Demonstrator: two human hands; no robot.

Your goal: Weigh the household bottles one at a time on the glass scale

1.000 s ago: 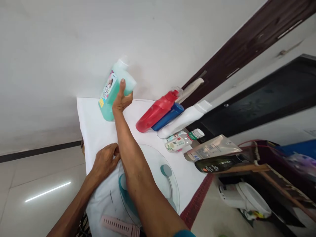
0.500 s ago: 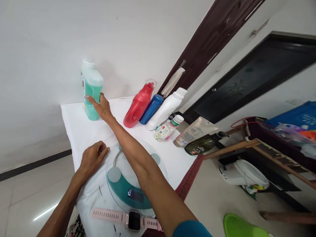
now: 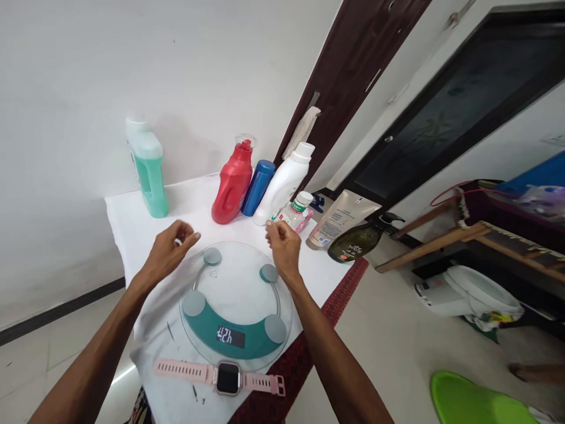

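Note:
A round glass scale (image 3: pixel 236 288) with a teal band and a lit digital display lies on the white-covered table. My left hand (image 3: pixel 170 250) hovers by its upper left edge, fingers loosely curled and thumb apart, holding nothing. At the scale's upper right, my right hand (image 3: pixel 286 250) has its fingers curled in with nothing visible in them, just in front of a small clear bottle (image 3: pixel 291 217). The green liquid bottle (image 3: pixel 152 176) stands upright at the far left, untouched. A pink smartwatch (image 3: pixel 228 377) lies flat in front of the scale.
A red bottle (image 3: pixel 233 182), blue bottle (image 3: pixel 258 188) and white bottle (image 3: pixel 285 182) stand along the back. A beige tube (image 3: pixel 342 218) and dark pump bottle (image 3: pixel 355 241) line the right edge. A white bucket (image 3: pixel 470 297) and green object (image 3: pixel 477 397) are on the floor.
The green liquid bottle was set upright at the far left and let go. My right hand came back to the scale's right side. The view shifted, uncovering the scale and watch.

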